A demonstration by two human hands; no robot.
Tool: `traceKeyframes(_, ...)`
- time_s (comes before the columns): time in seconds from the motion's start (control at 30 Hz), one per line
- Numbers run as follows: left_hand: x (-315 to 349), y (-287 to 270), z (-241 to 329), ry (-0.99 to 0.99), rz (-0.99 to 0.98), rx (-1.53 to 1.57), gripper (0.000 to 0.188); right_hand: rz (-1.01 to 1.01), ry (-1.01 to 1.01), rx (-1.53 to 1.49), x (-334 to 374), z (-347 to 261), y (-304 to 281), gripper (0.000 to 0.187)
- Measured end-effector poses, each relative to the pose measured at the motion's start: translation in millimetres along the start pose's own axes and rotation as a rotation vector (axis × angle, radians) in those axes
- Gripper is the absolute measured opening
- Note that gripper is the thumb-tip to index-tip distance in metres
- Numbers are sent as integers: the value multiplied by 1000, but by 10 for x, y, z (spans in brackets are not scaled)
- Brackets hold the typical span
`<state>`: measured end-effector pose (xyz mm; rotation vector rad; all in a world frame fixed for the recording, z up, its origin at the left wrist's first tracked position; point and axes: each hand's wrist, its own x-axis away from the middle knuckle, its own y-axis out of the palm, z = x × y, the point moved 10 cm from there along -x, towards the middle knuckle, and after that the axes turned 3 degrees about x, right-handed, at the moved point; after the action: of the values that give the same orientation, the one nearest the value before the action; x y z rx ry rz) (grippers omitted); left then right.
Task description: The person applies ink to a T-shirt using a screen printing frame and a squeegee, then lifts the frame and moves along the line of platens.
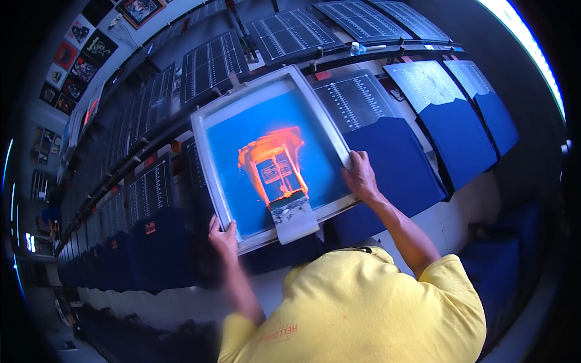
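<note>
I hold a screen-printing frame (209, 166) by its sides, tilted across the row of boards. My left hand (224, 239) is closed on its lower left corner, and my right hand (361, 176) grips the right side. Blue mesh (236, 136) fills the frame. Bright orange ink (270, 145) is smeared around a rectangular design in the middle. A wide, pale squeegee (295, 222) with dark smudges leans over the near edge, its far end in the ink. What lies under the frame is mostly hidden.
Dark printing boards (296, 35) with white markings stand in long rows. Navy cloth pieces (390, 163) cover several boards on the right. A small clear bottle (354, 48) stands on the far rail (396, 48). Framed pictures (100, 47) hang on the wall at the far left.
</note>
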<state>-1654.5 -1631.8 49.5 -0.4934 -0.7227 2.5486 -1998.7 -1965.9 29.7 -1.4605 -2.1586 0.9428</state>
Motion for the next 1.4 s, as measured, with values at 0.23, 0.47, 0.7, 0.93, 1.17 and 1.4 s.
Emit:
traceKeyframes(0.23,659,1345,912,0,-35,38,43,95,-82,9,-267,1324,-1114,54)
traceKeyframes(0.47,927,2238,1346,14,-90,59,38,93,-23,52,-475,2194,-1660,54)
traceKeyframes(0.7,854,2509,1371,23,-101,23,38,99,-50,93,-684,2452,-1661,54)
traceKeyframes(0.93,793,2597,1451,-4,-122,32,38,84,-36,53,-849,2498,-1637,52)
traceKeyframes(1.17,776,2622,1364,-19,-91,44,38,97,-56,20,-926,2454,-1616,50)
traceKeyframes(1.4,788,2659,1234,-70,-23,26,49,125,-158,80,-943,2551,-1620,52)
